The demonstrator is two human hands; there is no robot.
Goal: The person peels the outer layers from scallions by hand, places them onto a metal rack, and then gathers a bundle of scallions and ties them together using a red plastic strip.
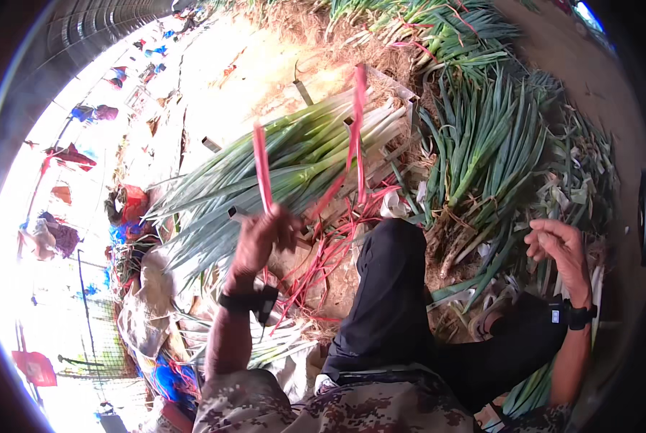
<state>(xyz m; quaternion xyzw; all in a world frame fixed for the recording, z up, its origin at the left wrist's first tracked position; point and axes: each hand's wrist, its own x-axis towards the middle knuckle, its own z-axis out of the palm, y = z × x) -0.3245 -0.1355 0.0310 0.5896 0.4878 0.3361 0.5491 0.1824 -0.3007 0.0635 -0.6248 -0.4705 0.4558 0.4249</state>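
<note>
My left hand (pixel 265 234) is closed on a red plastic strip (pixel 262 166) that stands up above the fingers. Just beyond it, a bundle of long green onions (pixel 287 155) lies across a rack with upright metal posts (pixel 210 144), white stems to the right and leaves to the left. Another red strip (pixel 357 123) rises beside the stems; I cannot tell whether it passes under the bundle. Out to the right, my right hand (pixel 557 249) hangs in the air with curled fingers and nothing visible in them, near more green onions (pixel 481 144).
Loose red strips (pixel 319 263) lie tangled on the ground before my dark-trousered knee (pixel 391 267). More green onions are piled at the far right (pixel 474 32), with leaf scraps (pixel 579 173) beside them. Rags and a net (pixel 95 335) are on the bright left side.
</note>
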